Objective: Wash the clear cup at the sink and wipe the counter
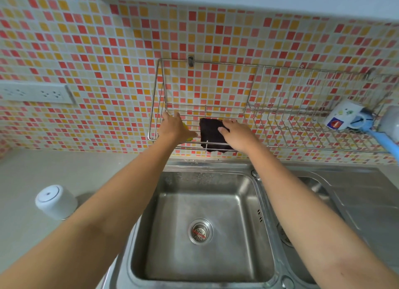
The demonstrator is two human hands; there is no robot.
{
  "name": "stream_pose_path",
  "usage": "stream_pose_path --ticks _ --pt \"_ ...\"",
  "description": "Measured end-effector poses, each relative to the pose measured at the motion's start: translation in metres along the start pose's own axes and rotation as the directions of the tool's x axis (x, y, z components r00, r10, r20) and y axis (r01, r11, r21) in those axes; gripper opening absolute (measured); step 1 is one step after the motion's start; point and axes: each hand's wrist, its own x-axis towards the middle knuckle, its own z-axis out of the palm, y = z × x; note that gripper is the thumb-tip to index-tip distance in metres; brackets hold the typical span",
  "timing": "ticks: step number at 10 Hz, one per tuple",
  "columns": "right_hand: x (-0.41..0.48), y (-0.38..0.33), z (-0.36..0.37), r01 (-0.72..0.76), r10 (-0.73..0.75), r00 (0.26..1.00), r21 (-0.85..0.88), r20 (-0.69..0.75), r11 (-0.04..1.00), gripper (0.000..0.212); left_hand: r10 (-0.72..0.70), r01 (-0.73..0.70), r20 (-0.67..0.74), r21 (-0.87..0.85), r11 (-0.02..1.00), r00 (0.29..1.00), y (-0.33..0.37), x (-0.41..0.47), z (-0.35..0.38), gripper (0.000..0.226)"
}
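I see the cup point(56, 202) standing upside down on the counter point(32, 174), left of the sink point(216, 187) and well apart from its rim. It looks milky rather than fully clear, with a ring marked on its upturned base. The counter is a pale grey, matte surface running along the tiled wall. The sink is a square stainless basin, its round strainer point(200, 231) set in the middle of the floor, with faint water marks on the steel. The dark, nearly black cloth point(210, 133) lies folded flat on the wire rack point(280, 146) above the basin, my right hand point(238, 135) resting on its right part
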Motion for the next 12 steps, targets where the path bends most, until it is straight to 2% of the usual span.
stream_pose_path --ticks 1,2,3,4,5,6,7,8,9,10,11,12 --pt "-0.01 -0.005 0.003 0.055 -0.057 0.998 -0.106 -0.014 0.993 0.061 -0.002 0.002 0.018 -0.001 1.0 1.0 0.004 0.002 -0.008 0.079" --pt "-0.018 -0.006 0.009 0.065 -0.074 0.995 -0.13 -0.068 0.989 0.062 -0.017 0.009 -0.044 -0.18 0.984 0.999 0.005 0.012 -0.02 0.065" --pt "-0.02 -0.008 0.01 0.045 -0.05 0.998 -0.093 -0.049 0.995 0.059 -0.066 0.06 0.008 -0.536 0.842 0.998 0.004 0.02 -0.023 0.048" --pt "-0.025 -0.01 0.006 0.018 -0.021 0.999 -0.099 -0.029 0.995 0.057 -0.063 0.15 0.173 -0.557 0.817 0.983 0.0 0.016 -0.016 0.035" --pt "-0.03 -0.013 0.001 0.013 -0.016 1.0 -0.118 -0.018 0.993 0.06 -0.031 0.075 0.13 -0.354 0.932 0.991 -0.009 0.016 -0.009 0.044" --pt "-0.028 -0.013 0.002 0.038 -0.037 0.999 -0.154 0.008 0.987 0.07 0.078 -0.081 -0.026 -0.153 0.985 0.997 -0.016 0.013 -0.004 0.06" --pt "-0.017 -0.008 0.007 0.039 -0.031 0.998 -0.162 0.051 0.986 0.076 0.241 -0.237 -0.18 0.042 0.971 0.954 -0.018 0.011 0.001 0.054" --pt "-0.011 -0.004 0.012 0.024 -0.01 0.996 -0.154 0.09 0.988 0.074 0.351 -0.349 -0.002 0.09 0.933 0.936 -0.019 0.015 0.005 0.04" --pt "-0.006 -0.003 0.015 0.004 0.011 0.994 -0.142 0.106 0.99 0.071 0.334 -0.346 0.103 0.136 0.928 0.937 -0.02 0.019 0.004 0.042" --pt "-0.003 -0.003 0.014 -0.013 0.032 0.991 -0.148 0.128 0.989 0.067 0.335 -0.336 0.025 0.035 0.941 0.942 -0.02 0.01 0.006 0.051" --pt "-0.011 -0.008 0.015 -0.031 0.028 0.999 -0.18 -0.017 0.983 0.065 0.361 -0.346 -0.071 0.162 0.924 0.93 -0.025 -0.017 0.012 0.061" --pt "-0.035 -0.014 0.034 -0.067 -0.004 0.967 -0.266 -0.257 0.962 0.064 0.393 -0.358 -0.102 0.254 0.899 0.914 -0.039 -0.049 0.022 0.066"
